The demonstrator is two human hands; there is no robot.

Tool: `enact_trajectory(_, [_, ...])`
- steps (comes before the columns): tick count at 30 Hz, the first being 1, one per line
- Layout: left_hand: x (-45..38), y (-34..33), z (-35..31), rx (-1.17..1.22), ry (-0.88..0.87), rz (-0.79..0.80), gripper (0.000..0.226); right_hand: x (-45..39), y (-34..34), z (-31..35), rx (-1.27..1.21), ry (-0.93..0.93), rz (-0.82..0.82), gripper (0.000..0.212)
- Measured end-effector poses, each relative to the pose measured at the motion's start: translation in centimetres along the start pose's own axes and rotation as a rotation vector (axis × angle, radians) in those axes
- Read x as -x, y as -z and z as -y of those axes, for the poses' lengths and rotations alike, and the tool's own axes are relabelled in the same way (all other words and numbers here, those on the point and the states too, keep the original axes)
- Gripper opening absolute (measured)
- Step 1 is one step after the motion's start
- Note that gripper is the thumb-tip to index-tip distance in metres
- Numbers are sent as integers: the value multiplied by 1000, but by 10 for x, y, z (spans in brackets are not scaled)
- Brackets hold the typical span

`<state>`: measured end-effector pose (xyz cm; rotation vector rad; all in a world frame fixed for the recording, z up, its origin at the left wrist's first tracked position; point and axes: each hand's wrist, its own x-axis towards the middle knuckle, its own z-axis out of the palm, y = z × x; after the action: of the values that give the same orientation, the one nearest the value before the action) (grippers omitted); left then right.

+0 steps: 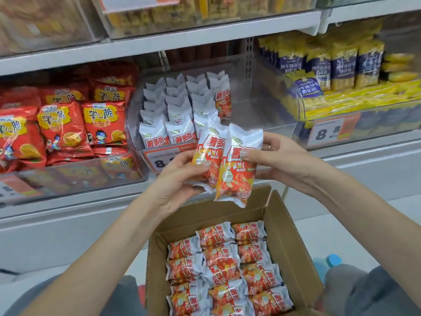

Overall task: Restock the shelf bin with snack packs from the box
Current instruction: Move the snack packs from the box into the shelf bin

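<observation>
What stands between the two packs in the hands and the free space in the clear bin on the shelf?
Nothing visible blocks the way. The left hand and right hand hold two snack packs upright just before the clear bin. Its right side, beside the standing packs, is free and open from above.

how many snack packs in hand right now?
2. One pack is held by the left hand; the other pack is held by the right hand, overlapping the first. None visibly hidden behind them.

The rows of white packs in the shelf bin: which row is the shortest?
The rightmost row, nearest the yellow and blue packs. It stops far back in the shelf bin, while the other rows reach the front wall.
</observation>
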<state>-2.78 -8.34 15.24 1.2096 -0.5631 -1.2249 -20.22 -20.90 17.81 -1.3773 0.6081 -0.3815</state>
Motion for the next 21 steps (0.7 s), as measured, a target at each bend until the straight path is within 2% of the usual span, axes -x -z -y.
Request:
enact_trajectory(6, [4,-7,10,-10,-3,26,61,0,-12,-6,-141,43,37,37])
enact_trajectory(10, [10,-14,16,-105,11,141,117,5,-12,-9,-234,79,-46,52])
enact_trajectory(12, [11,-20,23,-215,-53,113,132,8,-14,-11,-283,90,-88,52])
enact_trajectory(15, [12,-29,32,-348,-182,18,123,9,-18,-16,-326,87,-105,54])
enact_trajectory(17, [12,-31,34,-345,-222,-22,118,8,-22,-19,-330,73,-74,59])
enact_trajectory(21, [12,-32,35,-356,-237,3,109,8,-28,-27,-263,83,-45,64])
